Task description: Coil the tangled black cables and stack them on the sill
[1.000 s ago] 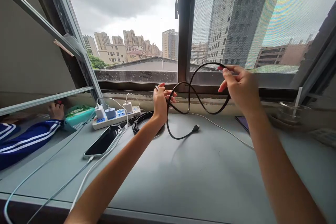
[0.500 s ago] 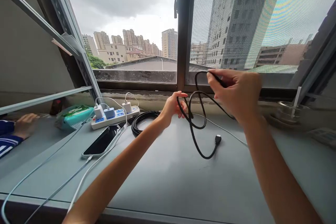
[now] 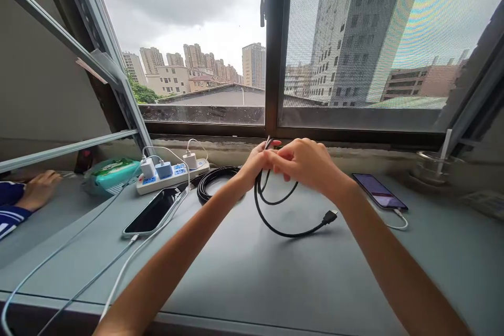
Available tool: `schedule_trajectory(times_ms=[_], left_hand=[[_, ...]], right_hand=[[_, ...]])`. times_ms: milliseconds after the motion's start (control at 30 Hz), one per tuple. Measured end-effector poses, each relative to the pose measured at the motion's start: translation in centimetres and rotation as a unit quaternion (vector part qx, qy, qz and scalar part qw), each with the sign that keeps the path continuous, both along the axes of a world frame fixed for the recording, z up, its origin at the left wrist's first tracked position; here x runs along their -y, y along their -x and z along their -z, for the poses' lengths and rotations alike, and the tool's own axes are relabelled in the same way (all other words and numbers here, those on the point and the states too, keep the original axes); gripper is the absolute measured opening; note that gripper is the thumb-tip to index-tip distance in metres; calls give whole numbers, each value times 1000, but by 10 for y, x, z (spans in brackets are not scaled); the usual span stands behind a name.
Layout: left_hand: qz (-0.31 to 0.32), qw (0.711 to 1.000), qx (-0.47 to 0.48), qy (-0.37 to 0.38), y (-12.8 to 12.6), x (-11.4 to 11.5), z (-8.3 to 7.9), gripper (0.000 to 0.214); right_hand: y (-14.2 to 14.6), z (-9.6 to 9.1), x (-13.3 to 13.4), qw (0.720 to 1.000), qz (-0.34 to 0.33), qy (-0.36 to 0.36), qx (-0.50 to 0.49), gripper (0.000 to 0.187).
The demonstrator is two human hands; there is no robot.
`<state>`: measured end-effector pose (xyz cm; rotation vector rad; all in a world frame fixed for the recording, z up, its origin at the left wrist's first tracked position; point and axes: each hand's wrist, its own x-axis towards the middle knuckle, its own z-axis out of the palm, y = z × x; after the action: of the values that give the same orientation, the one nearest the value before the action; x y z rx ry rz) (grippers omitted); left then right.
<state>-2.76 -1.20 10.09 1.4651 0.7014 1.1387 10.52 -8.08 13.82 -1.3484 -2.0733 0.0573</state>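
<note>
Both my hands meet above the grey desk [image 3: 275, 283], closed on a black cable [image 3: 275, 228]. My left hand [image 3: 255, 164] pinches the gathered loops at the top. My right hand [image 3: 305, 163] presses against it from the right, fingers wrapped on the same cable. Two loops hang below the hands, and the cable's black plug [image 3: 329, 215] points right just above the desk. A second black cable coil [image 3: 214, 181] lies flat on the desk behind my left wrist.
A white power strip [image 3: 173, 174] with chargers sits at the back left, with a dark phone [image 3: 151, 212] and white cords beside it. Another phone [image 3: 378, 191] lies at the right, a glass [image 3: 431, 165] behind it. Another person's hand [image 3: 37, 189] rests at far left.
My right hand came down and left from the window to meet my left hand, folding the wide cable loop into smaller hanging loops. The phone at the right came into sight.
</note>
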Motion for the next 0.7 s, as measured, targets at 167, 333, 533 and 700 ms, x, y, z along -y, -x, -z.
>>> schedule_trajectory(times_ms=[167, 333, 533, 700], left_hand=[[-18, 998, 61, 13, -6, 7, -8, 28], [8, 998, 56, 4, -15, 16, -6, 36], [2, 997, 75, -12, -18, 29, -10, 45], [18, 996, 92, -14, -20, 39, -13, 54]], right_hand=[[-8, -2, -5, 996, 76, 33, 37, 51], [-6, 1, -5, 999, 43, 15, -22, 47], [-7, 5, -18, 946, -124, 165, -249, 34], [-6, 5, -23, 903, -179, 219, -324, 28]])
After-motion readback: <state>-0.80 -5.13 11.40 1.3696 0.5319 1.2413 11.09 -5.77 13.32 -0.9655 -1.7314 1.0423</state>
